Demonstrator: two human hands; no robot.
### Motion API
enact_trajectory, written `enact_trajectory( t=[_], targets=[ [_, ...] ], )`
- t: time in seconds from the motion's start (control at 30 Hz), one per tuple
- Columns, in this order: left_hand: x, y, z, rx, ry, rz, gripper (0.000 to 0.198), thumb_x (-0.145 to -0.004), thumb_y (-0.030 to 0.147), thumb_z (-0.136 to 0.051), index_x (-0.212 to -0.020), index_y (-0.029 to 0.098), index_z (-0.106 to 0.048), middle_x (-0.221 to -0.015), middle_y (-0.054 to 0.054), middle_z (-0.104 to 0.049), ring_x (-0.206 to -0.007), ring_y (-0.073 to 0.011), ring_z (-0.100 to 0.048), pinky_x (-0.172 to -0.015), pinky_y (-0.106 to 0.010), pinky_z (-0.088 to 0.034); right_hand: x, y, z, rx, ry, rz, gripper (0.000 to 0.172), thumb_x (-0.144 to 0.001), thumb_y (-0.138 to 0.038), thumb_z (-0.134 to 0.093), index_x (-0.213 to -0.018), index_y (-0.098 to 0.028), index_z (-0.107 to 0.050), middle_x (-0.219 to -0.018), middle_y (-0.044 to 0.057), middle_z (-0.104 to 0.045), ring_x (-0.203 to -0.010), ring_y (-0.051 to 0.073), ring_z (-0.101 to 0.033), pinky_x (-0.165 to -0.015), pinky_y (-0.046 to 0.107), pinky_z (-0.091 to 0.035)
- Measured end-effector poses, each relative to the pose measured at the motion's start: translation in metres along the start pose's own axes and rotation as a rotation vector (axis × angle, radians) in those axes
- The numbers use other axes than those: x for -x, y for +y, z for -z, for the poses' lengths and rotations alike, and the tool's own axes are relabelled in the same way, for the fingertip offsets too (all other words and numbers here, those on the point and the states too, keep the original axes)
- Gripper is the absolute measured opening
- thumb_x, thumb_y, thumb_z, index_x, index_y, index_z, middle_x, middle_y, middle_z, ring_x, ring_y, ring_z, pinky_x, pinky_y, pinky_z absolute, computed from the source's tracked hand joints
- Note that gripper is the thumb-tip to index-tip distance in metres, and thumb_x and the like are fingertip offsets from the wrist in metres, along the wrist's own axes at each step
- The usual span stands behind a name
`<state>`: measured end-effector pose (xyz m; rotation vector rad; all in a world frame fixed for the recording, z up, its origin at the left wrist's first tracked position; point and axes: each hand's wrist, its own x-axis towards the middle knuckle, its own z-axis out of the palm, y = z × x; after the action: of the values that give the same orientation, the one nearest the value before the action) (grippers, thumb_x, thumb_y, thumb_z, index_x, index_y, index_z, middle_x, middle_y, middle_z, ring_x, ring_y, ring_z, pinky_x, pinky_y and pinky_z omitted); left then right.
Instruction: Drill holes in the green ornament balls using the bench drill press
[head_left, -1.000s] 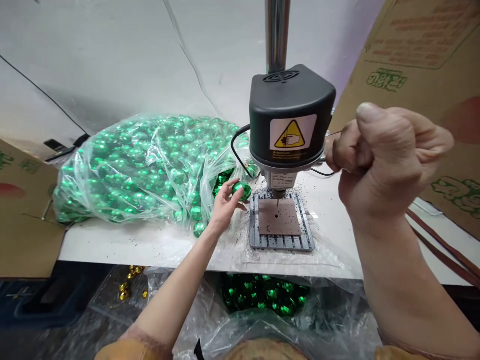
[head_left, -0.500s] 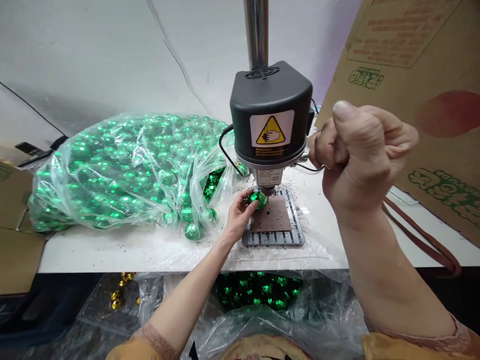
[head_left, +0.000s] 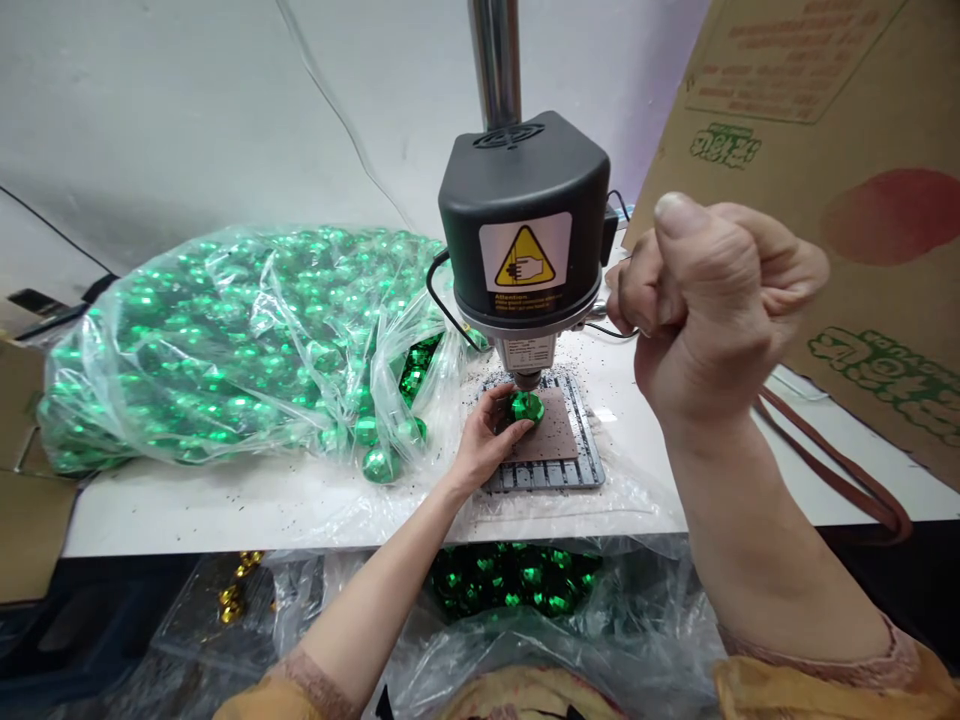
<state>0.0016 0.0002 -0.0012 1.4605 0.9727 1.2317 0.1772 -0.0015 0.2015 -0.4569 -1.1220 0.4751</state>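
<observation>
My left hand (head_left: pixel 489 432) pinches a shiny green faceted ball (head_left: pixel 526 407) between thumb and fingers. The ball sits over the brown board (head_left: pixel 556 425) on the grey slotted base, right below the chuck (head_left: pixel 528 379) of a small drill press (head_left: pixel 525 220). Where the drill bit meets the ball is hard to make out. On the machine's right side, my right hand (head_left: pixel 712 290) is closed in a fist around the feed lever (head_left: pixel 596 314), of which only a short metal piece shows.
A clear plastic bag of green balls (head_left: pixel 240 340) lies at left, with a loose green ball (head_left: pixel 381 463) at its mouth. Below the table edge hangs another bag with green balls (head_left: pixel 517 580). A cardboard box (head_left: pixel 840 230) stands at right by a brown strap (head_left: pixel 832 470). Dark shavings litter the base.
The green ball in my left hand has moved from beside the drill bit to right under the chuck, covering the board's hole. My right hand keeps its grip; the whole view has shifted slightly.
</observation>
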Motion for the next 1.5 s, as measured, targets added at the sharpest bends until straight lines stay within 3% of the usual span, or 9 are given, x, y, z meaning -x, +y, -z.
enact_trajectory(
  t=[0.1,0.27,0.47,0.6,0.77,0.93,1.1,1.4,1.5],
  targets=[
    [0.001,0.001,-0.001,-0.036,-0.022,-0.038,0.061,-0.077,0.043,-0.084,-0.128,0.021,-0.058,-0.132,-0.011,-0.062,-0.121,-0.0254,-0.063,-0.108,-0.041,-0.049,0.001,-0.002,-0.001,0.004,-0.002,0.016,0.049,-0.086,-0.023,-0.064,-0.046,-0.021,-0.035,-0.04,-0.005,-0.032,-0.038,0.008,-0.029,-0.042,0.032,-0.023],
    [0.004,0.004,-0.003,-0.121,-0.043,-0.015,0.057,-0.077,0.043,-0.084,-0.124,0.021,-0.06,-0.123,-0.01,-0.065,-0.118,-0.0262,-0.063,-0.106,-0.043,-0.049,0.001,-0.003,-0.003,-0.005,-0.004,0.049,0.047,-0.089,-0.015,-0.058,-0.048,-0.019,-0.034,-0.043,-0.006,-0.032,-0.04,0.005,-0.03,-0.043,0.026,-0.023],
    [0.007,0.007,-0.004,-0.149,-0.039,-0.009,0.057,-0.077,0.04,-0.084,-0.124,0.021,-0.059,-0.123,-0.01,-0.066,-0.118,-0.0262,-0.063,-0.106,-0.042,-0.048,0.002,0.001,0.003,-0.001,-0.03,0.045,0.05,-0.085,-0.023,-0.067,-0.047,-0.02,-0.034,-0.04,-0.006,-0.032,-0.036,0.008,-0.031,-0.041,0.032,-0.025],
    [0.007,0.005,-0.004,-0.15,-0.047,-0.01,0.057,-0.077,0.04,-0.084,-0.124,0.021,-0.058,-0.121,-0.009,-0.067,-0.116,-0.0256,-0.064,-0.105,-0.042,-0.049,0.011,0.003,0.003,0.022,-0.001,0.118,0.051,-0.085,-0.021,-0.064,-0.046,-0.019,-0.031,-0.039,-0.006,-0.029,-0.036,0.008,-0.029,-0.043,0.033,-0.024],
    [0.006,0.004,-0.005,-0.131,-0.029,-0.004,0.058,-0.077,0.041,-0.085,-0.124,0.021,-0.058,-0.12,-0.01,-0.067,-0.114,-0.0253,-0.064,-0.103,-0.041,-0.05,0.025,0.009,0.001,0.008,0.039,0.219,0.051,-0.083,-0.014,-0.057,-0.053,-0.017,-0.017,-0.043,-0.006,-0.019,-0.037,0.004,-0.02,-0.041,0.029,-0.016],
    [0.006,0.006,-0.006,-0.156,-0.014,-0.009,0.057,-0.076,0.043,-0.085,-0.122,0.02,-0.059,-0.119,-0.01,-0.067,-0.113,-0.0256,-0.065,-0.101,-0.041,-0.05,0.034,0.017,0.009,0.045,0.046,0.232,0.051,-0.084,-0.019,-0.06,-0.053,-0.017,-0.019,-0.045,-0.005,-0.022,-0.039,0.005,-0.023,-0.041,0.029,-0.018],
    [0.007,0.006,-0.005,-0.176,-0.018,-0.023,0.056,-0.077,0.042,-0.085,-0.122,0.021,-0.059,-0.117,-0.009,-0.067,-0.111,-0.025,-0.064,-0.1,-0.04,-0.05,0.039,0.023,0.017,0.054,0.014,0.284,0.053,-0.083,-0.022,-0.06,-0.055,-0.017,-0.014,-0.045,-0.005,-0.019,-0.038,0.005,-0.021,-0.04,0.03,-0.018],
    [0.007,0.007,-0.005,-0.193,-0.023,0.001,0.055,-0.077,0.039,-0.084,-0.122,0.021,-0.058,-0.117,-0.008,-0.066,-0.111,-0.0247,-0.063,-0.1,-0.039,-0.048,0.056,0.038,0.03,0.065,-0.078,0.457,0.047,-0.072,-0.008,-0.059,-0.052,-0.018,-0.018,-0.046,-0.006,-0.02,-0.035,0.005,-0.022,-0.038,0.031,-0.025],
    [0.007,0.005,-0.004,-0.178,-0.022,0.002,0.055,-0.078,0.039,-0.084,-0.123,0.021,-0.058,-0.119,-0.009,-0.065,-0.112,-0.0247,-0.062,-0.101,-0.039,-0.048,0.049,0.027,0.019,0.096,-0.006,0.378,0.049,-0.076,-0.012,-0.059,-0.051,-0.018,-0.017,-0.045,-0.006,-0.02,-0.036,0.006,-0.022,-0.038,0.031,-0.024]
  ],
)
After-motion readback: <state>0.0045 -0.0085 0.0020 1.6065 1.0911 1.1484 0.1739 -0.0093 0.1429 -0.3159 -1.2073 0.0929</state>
